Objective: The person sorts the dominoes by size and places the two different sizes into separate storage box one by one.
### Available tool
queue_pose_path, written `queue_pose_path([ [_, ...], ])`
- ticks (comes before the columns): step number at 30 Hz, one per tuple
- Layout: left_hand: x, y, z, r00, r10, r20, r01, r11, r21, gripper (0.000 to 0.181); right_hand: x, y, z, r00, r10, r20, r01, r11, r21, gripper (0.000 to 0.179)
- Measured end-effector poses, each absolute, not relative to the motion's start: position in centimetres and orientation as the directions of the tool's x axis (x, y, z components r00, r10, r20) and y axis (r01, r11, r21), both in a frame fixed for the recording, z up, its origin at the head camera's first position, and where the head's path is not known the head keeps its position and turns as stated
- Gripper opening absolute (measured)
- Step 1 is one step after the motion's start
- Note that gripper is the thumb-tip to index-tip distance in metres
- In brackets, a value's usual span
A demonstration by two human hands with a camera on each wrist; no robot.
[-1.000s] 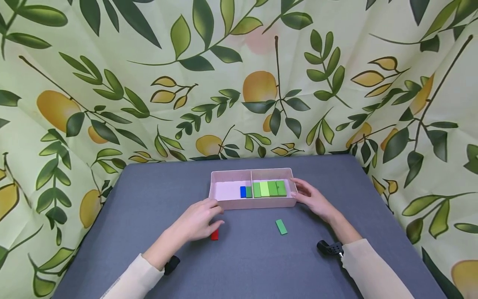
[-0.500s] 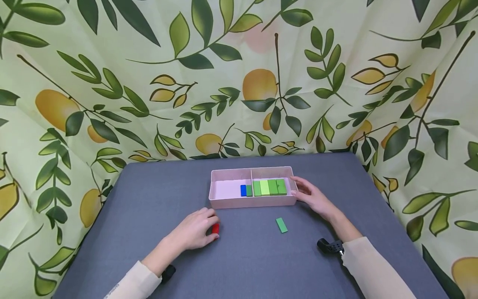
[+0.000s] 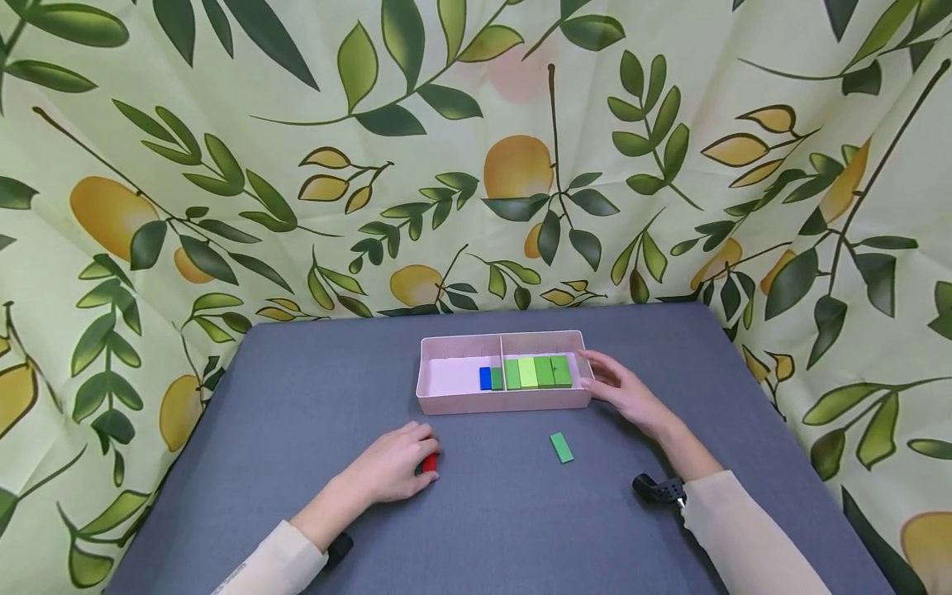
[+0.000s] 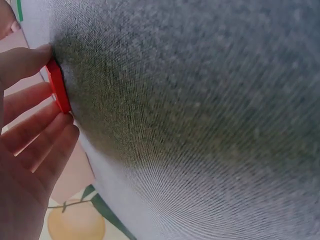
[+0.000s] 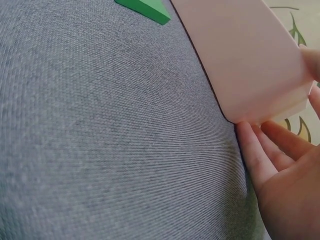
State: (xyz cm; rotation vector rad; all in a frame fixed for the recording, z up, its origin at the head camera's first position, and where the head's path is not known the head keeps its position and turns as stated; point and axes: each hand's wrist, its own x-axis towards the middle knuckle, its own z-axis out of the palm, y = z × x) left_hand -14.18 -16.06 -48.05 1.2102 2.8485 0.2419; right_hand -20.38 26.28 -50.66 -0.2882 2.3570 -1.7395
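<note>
Between thumb and fingertips, my left hand (image 3: 392, 464) pinches a small flat red block (image 3: 430, 464) at the tablecloth, left of the box's front. In the left wrist view the thumb is at one end of the red block (image 4: 58, 86) and the fingertips are at the other. My right hand (image 3: 630, 399) holds the right end of a pink two-compartment box (image 3: 513, 402), thumb by the front corner. The right wrist view has several fingertips against the end wall of the box (image 5: 245, 55). A loose green block (image 3: 561, 447) lies in front of the box.
Several green blocks (image 3: 537, 373) stand in a row in the box's right compartment. A blue block (image 3: 485, 378) and a dark green block (image 3: 497, 378) sit by the divider in the left one. A leaf-patterned curtain (image 3: 476, 165) hangs behind the grey-blue table (image 3: 320, 372).
The left hand has moved slightly back from the box and closed its thumb and fingers on the red block. The right hand has stayed at the box's right end.
</note>
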Motion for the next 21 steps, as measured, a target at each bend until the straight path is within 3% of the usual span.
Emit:
queue_pose_path([
  [13, -15.4, -15.0, -46.4, -0.657, 0.748, 0.094, 0.753, 0.649, 0.109, 0.021, -20.2, 26.1, -50.7, -0.962, -0.264, -0.063, -0.031, 0.339, -0.94, 0.064],
  [21, -16.8, -13.3, -44.0, -0.625, 0.764, 0.163, 0.779, 0.625, 0.059, 0.021, -20.2, 26.1, -50.4, -0.961, -0.274, -0.047, -0.039, 0.299, -0.953, 0.062],
])
